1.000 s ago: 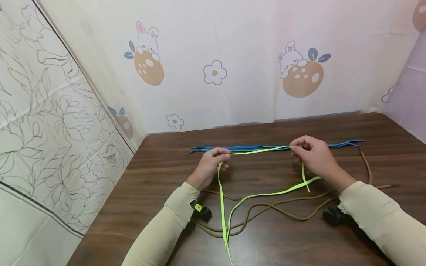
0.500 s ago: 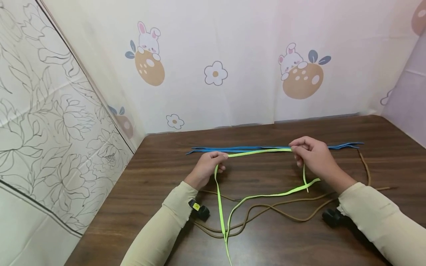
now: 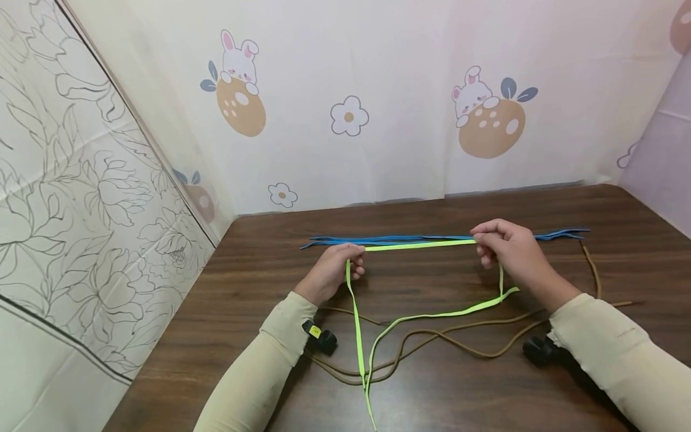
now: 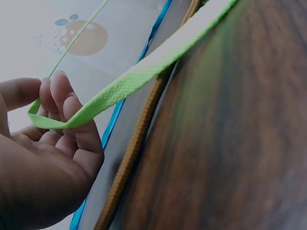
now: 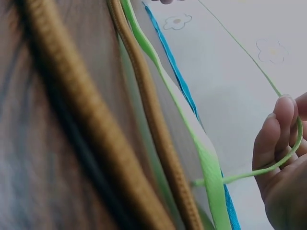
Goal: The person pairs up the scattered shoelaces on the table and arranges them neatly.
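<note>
A neon green lace runs nearly straight between the two hands, just in front of the blue laces. The left hand pinches it between thumb and fingers, and the rest hangs down to the table. In the left wrist view the lace loops across the curled fingers of the left hand. The right hand pinches it near its other end, with a short tail below. In the right wrist view that tail bends round inside the right hand.
Brown cords lie in loose curves on the wooden table, with the lower part of the green lace crossing them. A patterned wall covering rises behind the table's back edge, and another sheet stands at the left.
The left hand has moved slightly to the left, and the green span between the hands has straightened. The tail under the right hand has drawn up a little.
</note>
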Action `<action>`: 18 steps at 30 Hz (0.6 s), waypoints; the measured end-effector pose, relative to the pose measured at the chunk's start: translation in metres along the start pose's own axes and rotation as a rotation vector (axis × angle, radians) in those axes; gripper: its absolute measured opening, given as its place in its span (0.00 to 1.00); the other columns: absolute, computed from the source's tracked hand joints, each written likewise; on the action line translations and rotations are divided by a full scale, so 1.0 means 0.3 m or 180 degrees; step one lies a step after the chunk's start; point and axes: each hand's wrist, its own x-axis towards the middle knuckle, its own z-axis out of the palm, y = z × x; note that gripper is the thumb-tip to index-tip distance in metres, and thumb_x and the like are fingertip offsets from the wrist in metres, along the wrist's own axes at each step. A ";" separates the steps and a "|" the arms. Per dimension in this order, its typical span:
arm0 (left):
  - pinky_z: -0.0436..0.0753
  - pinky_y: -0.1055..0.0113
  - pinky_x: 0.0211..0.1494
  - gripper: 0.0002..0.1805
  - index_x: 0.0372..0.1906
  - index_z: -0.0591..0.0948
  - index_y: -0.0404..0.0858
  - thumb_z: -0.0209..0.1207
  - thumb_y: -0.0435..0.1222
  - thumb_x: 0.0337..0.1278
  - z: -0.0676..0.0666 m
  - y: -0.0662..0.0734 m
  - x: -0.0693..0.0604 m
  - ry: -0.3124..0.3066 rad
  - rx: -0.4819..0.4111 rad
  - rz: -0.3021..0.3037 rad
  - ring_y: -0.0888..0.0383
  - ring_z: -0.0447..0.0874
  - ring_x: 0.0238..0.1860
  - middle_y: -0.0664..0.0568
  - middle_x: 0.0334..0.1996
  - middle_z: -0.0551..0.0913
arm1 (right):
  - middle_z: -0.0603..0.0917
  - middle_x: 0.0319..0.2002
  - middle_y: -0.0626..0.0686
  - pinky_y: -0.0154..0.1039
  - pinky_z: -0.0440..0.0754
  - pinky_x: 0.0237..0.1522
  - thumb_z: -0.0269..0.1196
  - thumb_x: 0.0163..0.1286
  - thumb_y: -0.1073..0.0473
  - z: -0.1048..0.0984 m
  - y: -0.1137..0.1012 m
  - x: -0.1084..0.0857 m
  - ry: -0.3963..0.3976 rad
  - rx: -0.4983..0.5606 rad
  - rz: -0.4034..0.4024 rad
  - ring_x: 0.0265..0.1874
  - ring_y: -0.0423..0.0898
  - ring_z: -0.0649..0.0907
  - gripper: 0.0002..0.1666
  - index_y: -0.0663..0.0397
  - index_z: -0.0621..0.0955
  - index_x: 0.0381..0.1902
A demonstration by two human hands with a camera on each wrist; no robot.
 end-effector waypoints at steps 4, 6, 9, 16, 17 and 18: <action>0.78 0.66 0.33 0.19 0.49 0.74 0.22 0.55 0.39 0.73 -0.005 0.003 0.001 -0.0014 -0.0059 -0.0036 0.59 0.76 0.26 0.51 0.27 0.75 | 0.81 0.29 0.55 0.37 0.84 0.27 0.57 0.78 0.57 -0.010 0.002 0.001 0.0019 0.0247 0.0002 0.23 0.44 0.80 0.16 0.67 0.78 0.50; 0.77 0.66 0.33 0.18 0.47 0.74 0.23 0.54 0.39 0.73 -0.009 0.004 0.001 -0.0012 -0.0095 -0.0058 0.59 0.76 0.26 0.51 0.26 0.75 | 0.81 0.29 0.55 0.37 0.83 0.26 0.58 0.77 0.58 -0.016 0.003 0.002 0.0027 0.0314 -0.0003 0.23 0.44 0.80 0.14 0.65 0.79 0.49; 0.76 0.66 0.33 0.18 0.45 0.74 0.24 0.54 0.39 0.73 -0.014 0.006 0.002 -0.0010 -0.0135 -0.0067 0.58 0.75 0.25 0.52 0.25 0.75 | 0.81 0.29 0.54 0.37 0.83 0.26 0.58 0.77 0.57 -0.023 0.005 0.003 0.0044 0.0328 -0.0010 0.23 0.44 0.81 0.13 0.64 0.79 0.48; 0.76 0.66 0.33 0.19 0.44 0.74 0.25 0.52 0.41 0.74 -0.025 0.004 0.006 0.0007 -0.0152 -0.0076 0.58 0.75 0.26 0.52 0.25 0.75 | 0.81 0.28 0.52 0.36 0.83 0.25 0.59 0.76 0.57 -0.036 0.006 0.006 0.0148 0.0376 0.0025 0.21 0.43 0.81 0.12 0.62 0.80 0.46; 0.76 0.66 0.33 0.19 0.44 0.74 0.25 0.52 0.41 0.75 -0.026 0.003 0.006 0.0014 -0.0149 -0.0083 0.58 0.75 0.26 0.52 0.25 0.75 | 0.82 0.27 0.52 0.36 0.83 0.25 0.60 0.76 0.57 -0.037 0.005 0.006 0.0163 0.0455 0.0048 0.21 0.43 0.80 0.11 0.62 0.81 0.46; 0.76 0.66 0.33 0.19 0.44 0.74 0.25 0.52 0.42 0.75 -0.027 0.002 0.007 0.0023 -0.0147 -0.0091 0.58 0.75 0.26 0.52 0.25 0.75 | 0.81 0.27 0.52 0.35 0.83 0.24 0.60 0.76 0.58 -0.038 0.004 0.007 0.0178 0.0528 0.0065 0.21 0.43 0.80 0.11 0.62 0.81 0.45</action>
